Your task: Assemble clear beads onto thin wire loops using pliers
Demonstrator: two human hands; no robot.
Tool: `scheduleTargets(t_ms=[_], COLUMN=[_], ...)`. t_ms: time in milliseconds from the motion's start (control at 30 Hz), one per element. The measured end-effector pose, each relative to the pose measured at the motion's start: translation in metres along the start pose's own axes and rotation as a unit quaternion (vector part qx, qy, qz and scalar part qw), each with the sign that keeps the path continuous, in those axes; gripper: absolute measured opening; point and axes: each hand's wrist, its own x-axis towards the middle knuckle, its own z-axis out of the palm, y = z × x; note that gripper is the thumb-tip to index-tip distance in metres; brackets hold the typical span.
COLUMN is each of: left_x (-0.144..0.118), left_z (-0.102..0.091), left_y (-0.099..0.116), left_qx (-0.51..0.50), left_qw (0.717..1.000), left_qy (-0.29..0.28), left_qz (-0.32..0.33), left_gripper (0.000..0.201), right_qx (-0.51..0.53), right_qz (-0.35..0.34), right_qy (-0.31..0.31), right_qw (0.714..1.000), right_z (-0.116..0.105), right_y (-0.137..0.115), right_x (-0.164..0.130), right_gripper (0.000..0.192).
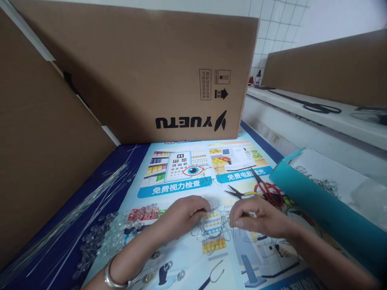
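Wire ring (pixel 224 222), thin, greyish and tangled with loose loops, is between two hands, over the printed sheet (pixel 193 268). Left hand (pixel 184 213) pinches its edge — whether right hand (pixel 256 215) clamps it, I cannot tell. I count one ring, one pliers (pixel 237 193), one red-handled scissors (pixel 266 189) — clear beads (pixel 96 237) are too many.

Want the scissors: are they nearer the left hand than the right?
No, the scissors lie just beyond the right hand, beside the teal box.
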Motion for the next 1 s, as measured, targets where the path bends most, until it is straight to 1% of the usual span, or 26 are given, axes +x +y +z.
scheduleTargets(t_ms=[33,67,100,167,333,500,667,800,1000], left_x=[0.000,-0.001,-0.001,-0.001,-0.002,-0.002,-0.002,-0.002,-0.002], left_z=[0.000,0.000,0.000,0.000,0.000,0.001,0.001,0.001,0.005], left_y=[-0.001,-0.001,-0.002,-0.002,-0.002,-0.004,-0.005,-0.005,-0.006], left_qx=[0.000,0.003,0.008,0.018,0.031,0.036,0.042,0.041,0.037], left_qw=[1.000,1.000,1.000,1.000,0.999,0.999,0.999,0.999,0.999], left_qy=[0.003,0.003,0.002,-0.001,-0.003,0.000,-0.001,-0.005,-0.002], left_qz=[0.002,0.004,0.005,0.007,0.016,0.027,0.032,0.034,0.038], left_gripper=[0.020,0.020,0.020,0.020,0.021,0.020,0.019,0.018,0.018], right_qx=[0.010,0.014,0.014,0.012,0.001,-0.028,-0.023,-0.021,-0.022], right_qz=[-0.009,-0.018,-0.024,-0.031,-0.042,-0.046,-0.057,-0.040,0.003], right_qy=[-0.044,-0.075,-0.094,-0.107,-0.107,-0.095,-0.098,-0.095,-0.067], right_qw=[0.999,0.997,0.995,0.994,0.993,0.994,0.993,0.994,0.998], right_z=[0.000,0.000,0.002,0.007,0.016,0.020,0.021,0.022,0.028], right_y=[-0.003,-0.004,-0.004,-0.002,0.004,0.008,0.012,0.014,0.017], right_x=[-0.001,-0.001,-0.001,0.000,0.001,0.002,0.002,0.003,0.002], right_gripper=[0.017,0.017,0.017,0.016,0.015,0.014,0.013,0.012,0.013])
